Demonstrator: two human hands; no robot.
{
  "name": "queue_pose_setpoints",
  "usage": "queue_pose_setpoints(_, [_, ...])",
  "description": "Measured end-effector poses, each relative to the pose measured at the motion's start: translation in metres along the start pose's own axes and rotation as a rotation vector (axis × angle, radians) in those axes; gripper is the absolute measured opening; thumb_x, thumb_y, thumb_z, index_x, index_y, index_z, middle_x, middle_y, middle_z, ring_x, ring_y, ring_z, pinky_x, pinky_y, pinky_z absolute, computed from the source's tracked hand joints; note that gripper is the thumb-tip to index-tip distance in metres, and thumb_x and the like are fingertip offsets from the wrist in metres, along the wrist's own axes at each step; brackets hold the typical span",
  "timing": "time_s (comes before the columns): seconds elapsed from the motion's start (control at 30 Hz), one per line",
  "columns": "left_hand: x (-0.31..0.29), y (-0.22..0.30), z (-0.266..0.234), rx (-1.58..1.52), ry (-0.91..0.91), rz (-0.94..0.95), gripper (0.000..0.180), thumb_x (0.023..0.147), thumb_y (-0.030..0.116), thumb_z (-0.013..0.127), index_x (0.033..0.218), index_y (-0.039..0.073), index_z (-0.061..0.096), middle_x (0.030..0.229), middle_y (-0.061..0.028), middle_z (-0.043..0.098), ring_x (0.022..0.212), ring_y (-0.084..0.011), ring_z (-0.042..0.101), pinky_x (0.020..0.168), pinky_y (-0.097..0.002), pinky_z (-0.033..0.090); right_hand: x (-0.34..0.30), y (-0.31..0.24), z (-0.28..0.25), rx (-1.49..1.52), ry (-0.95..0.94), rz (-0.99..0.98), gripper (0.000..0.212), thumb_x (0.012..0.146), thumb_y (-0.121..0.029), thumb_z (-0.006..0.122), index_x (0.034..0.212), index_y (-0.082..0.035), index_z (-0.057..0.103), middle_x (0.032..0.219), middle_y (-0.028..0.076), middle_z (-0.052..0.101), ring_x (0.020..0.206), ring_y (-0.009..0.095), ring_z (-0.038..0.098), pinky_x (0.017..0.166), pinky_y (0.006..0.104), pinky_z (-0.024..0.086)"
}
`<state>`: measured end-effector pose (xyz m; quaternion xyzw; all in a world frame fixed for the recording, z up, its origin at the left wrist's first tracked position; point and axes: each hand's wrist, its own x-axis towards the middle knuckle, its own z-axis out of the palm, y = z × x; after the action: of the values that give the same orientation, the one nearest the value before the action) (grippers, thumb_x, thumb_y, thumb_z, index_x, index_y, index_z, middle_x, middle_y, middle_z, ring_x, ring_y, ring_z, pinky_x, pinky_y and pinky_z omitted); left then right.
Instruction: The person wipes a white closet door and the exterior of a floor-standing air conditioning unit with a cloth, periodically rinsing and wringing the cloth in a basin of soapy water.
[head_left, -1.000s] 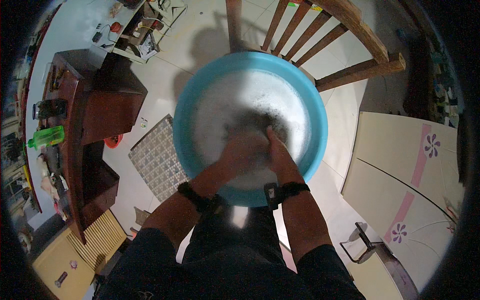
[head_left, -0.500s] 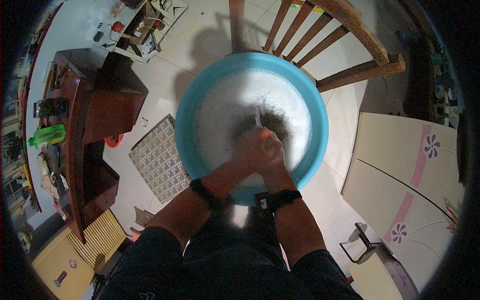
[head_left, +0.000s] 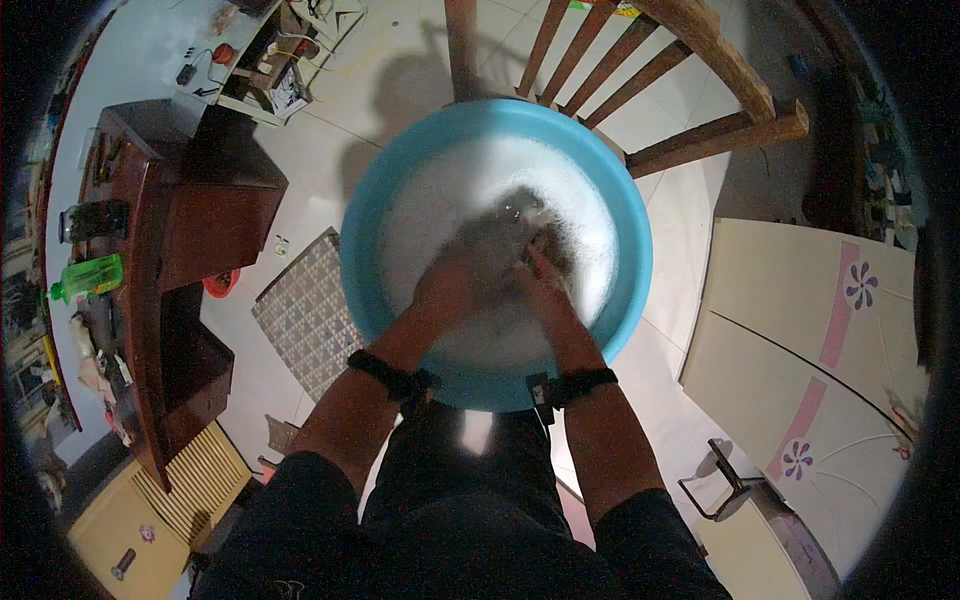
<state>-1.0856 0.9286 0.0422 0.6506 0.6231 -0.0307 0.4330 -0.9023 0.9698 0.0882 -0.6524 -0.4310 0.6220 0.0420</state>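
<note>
A large light-blue basin (head_left: 632, 250) holds water covered with white foam (head_left: 440, 200). Both my hands reach into it, apart from each other. My left hand (head_left: 446, 290) is low at the water, left of the middle, its fingers blurred and sunk in shadow. To its right, my right hand (head_left: 543, 278) tilts inward, its fingers smeared and partly wet. Between and just beyond them is a dark patch (head_left: 515, 215) in the foam; whether it is bare water or dark cloth I cannot make out. Nothing I can name shows in either hand.
A wooden slatted chair back (head_left: 625, 60) rises behind the basin. At left stand a dark-red wooden cabinet (head_left: 215, 215) with a green bottle (head_left: 92, 276) on top, and a patterned mat (head_left: 310, 315) on the floor. Cream panels with pink stripes (head_left: 780, 310) lie at right.
My hands were clasped together above the foam; they have parted and lowered, the left moving left. The dark patch in the foam is wider. The view has shifted slightly.
</note>
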Motion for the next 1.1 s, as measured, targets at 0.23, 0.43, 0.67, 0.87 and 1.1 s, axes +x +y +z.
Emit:
queue_pose_setpoints(0.23, [-0.032, 0.048, -0.035, 0.025, 0.219, 0.430, 0.028, 0.086, 0.019, 0.061, 0.112, 0.007, 0.063, 0.114, -0.0141, 0.062, 0.104, -0.0304, 0.061, 0.093, -0.0428, 0.047, -0.013, 0.018, 0.013, 0.072, 0.015, -0.432, 0.054, 0.097, -0.042, 0.051, 0.135, -0.003, 0.048, 0.128, 0.017, 0.055, 0.115, 0.030, 0.056, 0.100, 0.0392, 0.044])
queue_pose_setpoints(0.43, [-0.048, 0.100, -0.060, -0.268, 0.075, 0.600, 0.023, 0.085, 0.026, 0.064, 0.100, 0.008, 0.064, 0.102, -0.0156, 0.064, 0.096, -0.0319, 0.063, 0.086, -0.0474, 0.048, 0.000, 0.006, 0.009, 0.394, -0.041, -0.335, 0.053, 0.096, -0.042, 0.052, 0.131, -0.002, 0.050, 0.119, 0.017, 0.061, 0.107, 0.030, 0.060, 0.096, 0.0403, 0.046])
queue_pose_setpoints(0.67, [-0.026, 0.084, -0.027, -0.271, 0.249, 0.363, 0.037, 0.087, 0.038, 0.063, 0.102, 0.004, 0.061, 0.100, -0.0186, 0.064, 0.092, -0.0360, 0.064, 0.083, -0.0484, 0.049, 0.004, -0.001, 0.027, -0.681, 0.048, -0.406, 0.051, 0.096, -0.040, 0.052, 0.131, -0.003, 0.049, 0.119, 0.016, 0.060, 0.103, 0.029, 0.061, 0.093, 0.0418, 0.049])
queue_pose_setpoints(0.87, [-0.020, 0.091, -0.072, -0.281, 0.229, -0.030, 0.033, 0.089, 0.033, 0.061, 0.107, 0.006, 0.061, 0.102, -0.0157, 0.063, 0.096, -0.0330, 0.063, 0.083, -0.0441, 0.051, 0.034, 0.043, 0.049, 0.036, 0.079, -0.378, 0.051, 0.096, -0.040, 0.051, 0.131, -0.004, 0.047, 0.122, 0.016, 0.058, 0.105, 0.029, 0.060, 0.090, 0.0430, 0.050])
queue_pose_setpoints(1.1, [-0.005, -0.025, -0.023, 0.564, 0.352, 0.189, 0.036, 0.087, 0.028, 0.061, 0.115, 0.005, 0.059, 0.114, -0.0160, 0.061, 0.102, -0.0304, 0.061, 0.087, -0.0426, 0.052, -0.020, -0.041, 0.005, 1.019, -0.059, -0.182, 0.057, 0.098, -0.041, 0.046, 0.143, -0.008, 0.035, 0.141, 0.017, 0.041, 0.129, 0.035, 0.039, 0.103, 0.0528, 0.035])
